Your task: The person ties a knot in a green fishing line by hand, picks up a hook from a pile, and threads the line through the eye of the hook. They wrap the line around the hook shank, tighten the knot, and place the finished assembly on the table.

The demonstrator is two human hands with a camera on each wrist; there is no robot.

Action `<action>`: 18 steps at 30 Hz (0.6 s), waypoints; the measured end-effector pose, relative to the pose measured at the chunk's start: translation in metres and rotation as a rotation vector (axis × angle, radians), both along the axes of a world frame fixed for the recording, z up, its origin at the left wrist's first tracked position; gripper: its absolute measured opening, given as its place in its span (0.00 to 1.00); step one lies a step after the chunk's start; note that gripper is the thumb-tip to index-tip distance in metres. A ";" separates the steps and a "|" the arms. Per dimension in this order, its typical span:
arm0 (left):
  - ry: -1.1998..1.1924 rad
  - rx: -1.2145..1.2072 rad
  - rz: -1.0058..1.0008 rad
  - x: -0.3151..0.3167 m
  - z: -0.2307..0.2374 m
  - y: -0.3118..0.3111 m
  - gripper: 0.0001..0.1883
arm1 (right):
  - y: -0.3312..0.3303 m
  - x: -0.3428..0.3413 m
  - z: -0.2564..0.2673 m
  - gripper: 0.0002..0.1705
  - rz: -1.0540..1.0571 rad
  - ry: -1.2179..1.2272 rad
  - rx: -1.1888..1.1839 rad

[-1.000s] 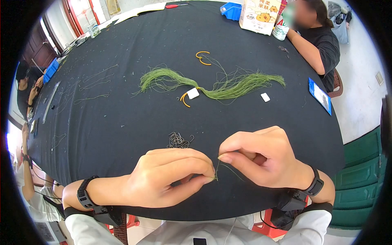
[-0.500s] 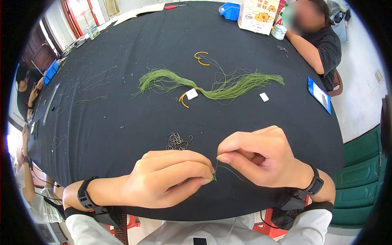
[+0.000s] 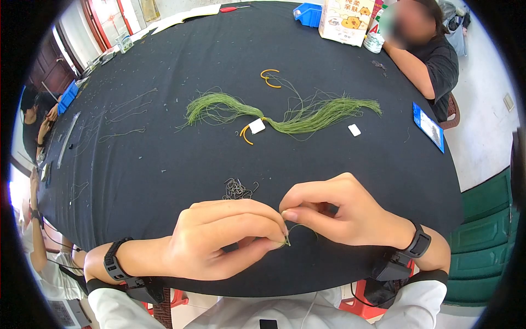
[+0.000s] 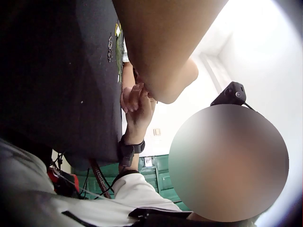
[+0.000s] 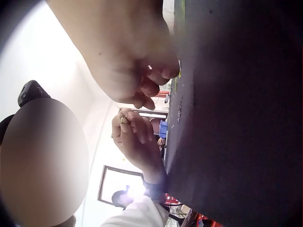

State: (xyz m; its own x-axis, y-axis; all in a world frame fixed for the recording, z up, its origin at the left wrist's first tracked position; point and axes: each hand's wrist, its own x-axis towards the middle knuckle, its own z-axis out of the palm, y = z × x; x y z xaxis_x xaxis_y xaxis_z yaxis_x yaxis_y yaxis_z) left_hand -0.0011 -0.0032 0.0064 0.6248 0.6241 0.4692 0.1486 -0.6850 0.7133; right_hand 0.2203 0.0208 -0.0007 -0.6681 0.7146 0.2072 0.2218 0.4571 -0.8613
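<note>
In the head view my left hand (image 3: pixel 227 238) pinches a thin green thread (image 3: pixel 288 242) between thumb and fingers, a short bit poking out past the fingertips. My right hand (image 3: pixel 348 214) has thumb and forefinger pinched on the same thread, right beside the left fingertips, and a loose strand curves below it. Whether a hook sits inside the left pinch I cannot tell. Just beyond the left hand lies a small heap of dark metal fish hooks (image 3: pixel 239 189). Farther back a long bundle of green thread (image 3: pixel 318 120) is spread sideways, tied at its middle.
Yellow rings (image 3: pixel 270 78) and white tags (image 3: pixel 354 130) lie by the bundle on the black tablecloth (image 3: pixel 181 192). A blue packet (image 3: pixel 428 128) is at the right edge; a carton (image 3: pixel 344 22) and blue bin (image 3: pixel 308 15) stand at the back. Other people sit left and right.
My right hand has moved left and the gap to the left fingertips has closed up, drawing the loose strand in with it. The left hand stays almost in place.
</note>
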 end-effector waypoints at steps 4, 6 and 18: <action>0.000 0.011 0.010 0.000 0.000 0.000 0.08 | 0.000 0.000 0.001 0.05 0.037 -0.028 -0.126; -0.040 0.040 0.012 0.002 -0.002 0.002 0.08 | 0.001 0.000 0.001 0.05 0.049 -0.042 -0.133; -0.061 -0.216 -0.019 0.000 0.002 0.001 0.04 | 0.002 0.000 -0.003 0.05 0.032 -0.026 -0.108</action>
